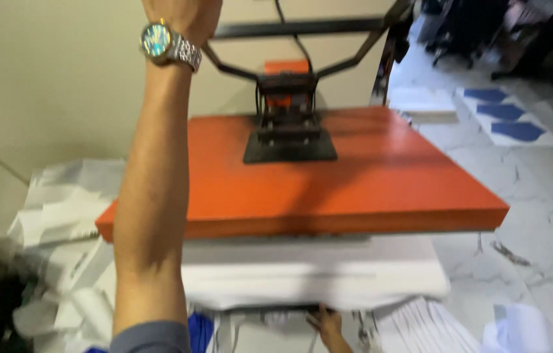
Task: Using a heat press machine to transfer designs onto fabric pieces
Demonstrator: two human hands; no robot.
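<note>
The left hand point(181, 16) is up high by the black handle bar point(302, 28) of the heat press, but its fingers are cut off, so I cannot tell its grip. The right hand point(326, 321) lies low at the front edge, under the white cloth point(309, 274), fingers hidden. The orange top plate point(355, 176) sits just above that cloth, so it seems wise to keep the low hand clear and move the bar slowly.

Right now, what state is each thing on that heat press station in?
Orange top platen: lowered close over the white layer, level.
Black handle bar: raised high, left hand at its left end.
White layer: flat on the lower bed, under the platen.
Right hand: at the front edge beneath the bed; grip unclear.
Paper sheets: loose, piled left of the press.
</note>
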